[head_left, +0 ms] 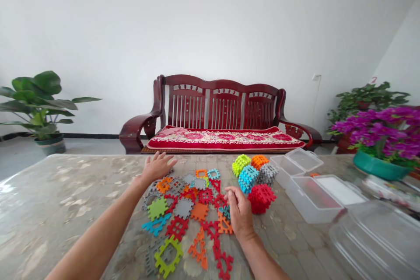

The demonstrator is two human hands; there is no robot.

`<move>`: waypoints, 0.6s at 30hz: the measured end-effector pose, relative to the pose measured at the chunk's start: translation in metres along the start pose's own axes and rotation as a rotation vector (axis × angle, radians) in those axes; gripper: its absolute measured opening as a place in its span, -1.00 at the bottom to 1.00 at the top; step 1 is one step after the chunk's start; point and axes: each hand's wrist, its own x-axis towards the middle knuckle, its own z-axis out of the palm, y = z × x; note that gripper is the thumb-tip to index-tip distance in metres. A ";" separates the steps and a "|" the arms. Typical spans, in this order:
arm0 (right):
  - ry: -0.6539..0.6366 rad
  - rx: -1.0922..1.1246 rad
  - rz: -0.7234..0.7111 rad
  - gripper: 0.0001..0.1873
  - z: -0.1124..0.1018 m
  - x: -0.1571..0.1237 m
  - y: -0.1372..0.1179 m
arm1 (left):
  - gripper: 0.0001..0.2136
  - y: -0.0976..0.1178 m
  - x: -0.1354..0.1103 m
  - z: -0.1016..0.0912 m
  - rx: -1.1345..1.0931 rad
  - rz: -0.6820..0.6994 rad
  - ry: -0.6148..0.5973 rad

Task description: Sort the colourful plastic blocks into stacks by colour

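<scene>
- My left hand [157, 168] rests palm down at the far left edge of the spread of plastic waffle-block tiles [183, 218], its fingers fanned apart and holding nothing I can see.
- My right hand [240, 214] sits on the right side of the spread, its fingers drawn together and curled down beside a small teal tile [225, 212]. The view here is poor: they may be clamped on it or only touching, I can't tell.
- The tiles lie flat in red, orange, grey, lime and blue, with some linked together.
- Just right of the spread stands a touching cluster of built cubes: a red cube [261, 198], a blue cube [247, 178], a grey cube [267, 173], a lime cube [241, 165] and an orange cube [259, 161].
- Farther right of the spread are two open transparent plastic boxes [311, 199] and a transparent tub [376, 240].
- Under the spread is a marble-patterned table [55, 201].
- Beyond the spread stands a dark red wooden bench [219, 105].
</scene>
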 end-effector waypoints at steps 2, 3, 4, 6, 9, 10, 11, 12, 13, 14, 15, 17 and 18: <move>-0.007 0.002 0.006 -0.64 0.001 0.000 0.001 | -0.63 -0.018 -0.006 0.003 -0.003 -0.018 -0.034; -0.010 0.004 0.008 -0.64 0.001 0.001 0.002 | -0.60 -0.023 -0.008 0.005 -0.009 -0.027 -0.050; -0.013 0.007 0.008 -0.64 0.001 0.001 0.002 | -0.57 -0.025 -0.010 0.007 -0.046 -0.040 -0.057; -0.016 0.009 0.008 -0.64 0.001 0.001 0.004 | -0.49 -0.024 -0.013 0.011 -0.179 -0.036 -0.059; -0.010 0.009 0.018 -0.64 0.002 0.001 0.005 | -0.39 -0.015 -0.014 0.014 -0.404 -0.018 -0.020; -0.008 0.008 0.024 -0.64 0.002 0.001 0.005 | -0.37 -0.012 -0.015 0.014 -0.492 -0.027 0.003; -0.006 0.009 0.030 -0.64 0.002 0.001 0.005 | -0.35 -0.008 -0.015 0.014 -0.592 -0.037 0.022; -0.006 0.011 0.036 -0.63 0.002 0.001 0.005 | -0.33 -0.004 -0.017 0.013 -0.696 -0.048 0.036; -0.008 0.012 0.042 -0.63 0.002 0.002 0.005 | -0.31 0.000 -0.019 0.013 -0.785 -0.063 0.040; -0.009 0.014 0.047 -0.62 0.002 0.002 0.005 | -0.30 0.004 -0.022 0.012 -0.850 -0.071 0.038; -0.008 0.015 0.050 -0.62 0.001 0.002 0.005 | -0.29 0.008 -0.025 0.011 -0.898 -0.079 0.043; -0.001 0.012 0.049 -0.61 0.001 0.003 0.004 | -0.32 0.016 -0.031 0.008 -0.982 -0.059 0.045; 0.004 0.009 0.047 -0.61 0.001 0.003 0.004 | -0.34 0.019 -0.034 0.007 -1.029 -0.041 0.044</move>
